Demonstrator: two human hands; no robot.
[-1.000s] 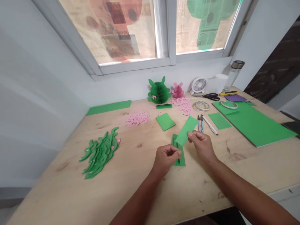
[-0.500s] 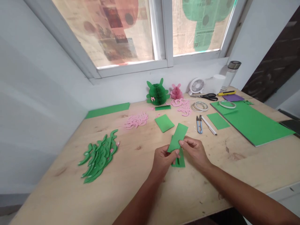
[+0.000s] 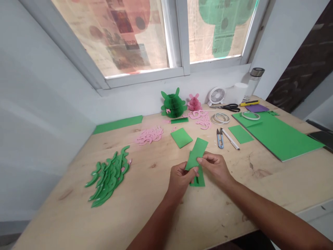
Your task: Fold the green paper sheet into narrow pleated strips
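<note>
As the left hand (image 3: 180, 180) and right hand (image 3: 214, 169) pinch a green strip (image 3: 196, 153) — lower end in the grip.

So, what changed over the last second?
The right hand has carried the green paper strip leftward and turned it more upright, so it now lies over the folded green card. The left hand now meets the strip's lower end. Nothing was let go. The pink cut shapes, green cut shapes and thread snips lie as they did.
</note>
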